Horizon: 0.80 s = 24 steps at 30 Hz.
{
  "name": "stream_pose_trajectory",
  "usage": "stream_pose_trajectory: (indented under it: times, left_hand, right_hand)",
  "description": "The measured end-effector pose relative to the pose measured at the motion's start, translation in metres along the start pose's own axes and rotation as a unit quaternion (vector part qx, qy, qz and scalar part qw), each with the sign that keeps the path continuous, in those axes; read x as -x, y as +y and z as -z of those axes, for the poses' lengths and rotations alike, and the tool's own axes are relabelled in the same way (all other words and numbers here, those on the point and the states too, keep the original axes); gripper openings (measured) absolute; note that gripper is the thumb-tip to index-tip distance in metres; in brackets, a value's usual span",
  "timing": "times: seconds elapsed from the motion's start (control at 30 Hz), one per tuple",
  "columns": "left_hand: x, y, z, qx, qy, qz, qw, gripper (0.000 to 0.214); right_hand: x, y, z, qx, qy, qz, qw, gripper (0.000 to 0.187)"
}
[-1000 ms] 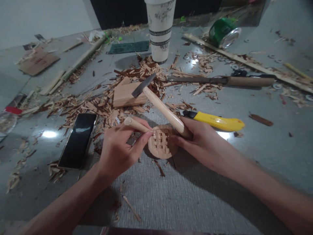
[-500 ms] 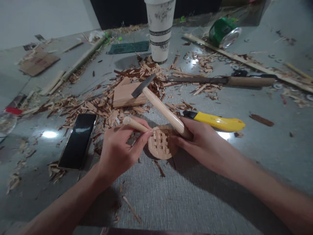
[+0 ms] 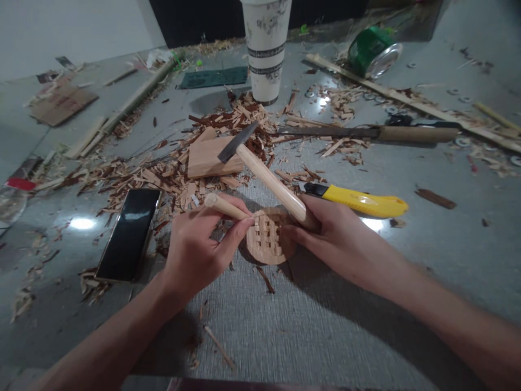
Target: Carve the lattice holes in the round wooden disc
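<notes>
A round wooden disc [image 3: 269,244] carved with a lattice pattern lies on a grey woven mat [image 3: 285,326] in front of me. My left hand [image 3: 195,250] is closed around a chisel with a wooden handle [image 3: 223,207], whose tip rests on the disc's left edge. My right hand [image 3: 334,233] grips the wooden handle of a small hammer [image 3: 260,171]. Its dark metal head [image 3: 237,142] is raised above and behind the disc, over a block of wood [image 3: 209,157]. The fingers of my right hand touch the disc's right edge.
Wood shavings cover the table behind the disc. A black phone [image 3: 129,233] lies at the left, a yellow utility knife [image 3: 360,201] at the right. Farther back are a paper cup [image 3: 266,49], a long tool with a wooden handle [image 3: 366,133] and a green can [image 3: 372,51].
</notes>
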State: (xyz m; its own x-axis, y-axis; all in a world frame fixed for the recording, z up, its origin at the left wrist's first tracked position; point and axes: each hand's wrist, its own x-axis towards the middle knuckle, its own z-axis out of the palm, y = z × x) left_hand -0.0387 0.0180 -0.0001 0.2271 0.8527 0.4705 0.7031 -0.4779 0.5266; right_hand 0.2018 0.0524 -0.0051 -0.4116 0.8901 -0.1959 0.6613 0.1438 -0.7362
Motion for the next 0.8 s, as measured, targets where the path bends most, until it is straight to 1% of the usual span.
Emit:
stream_pose_trajectory:
  times: [0.17,0.4,0.53,0.73,0.8]
  left_hand:
    - [0.0003,-0.0010,-0.0003,-0.001,-0.004,0.000,1.000,0.005]
    - [-0.0018,0.0007,0.0002,-0.001,-0.015,-0.009,1.000,0.005]
    - [-0.0023,-0.0012,-0.0013,-0.001,-0.011,0.001,1.000,0.004]
    - [-0.0002,-0.0058,-0.0037,0.025,0.003,0.016,1.000,0.010]
    - [0.0005,-0.0066,-0.0047,0.025,0.007,0.019,0.999,0.010]
  right_hand:
    - [0.0014,-0.0002,0.0005,-0.004,0.002,0.000,1.000,0.023]
    - [0.0007,0.0019,-0.0012,-0.034,-0.004,0.001,0.999,0.017]
    - [-0.0008,0.0020,-0.0022,-0.036,-0.001,0.004,0.999,0.021]
    - [-0.0013,-0.0004,0.0008,0.003,0.004,0.016,1.000,0.029]
    - [-0.0016,-0.0013,0.0014,0.011,0.006,0.020,1.000,0.029]
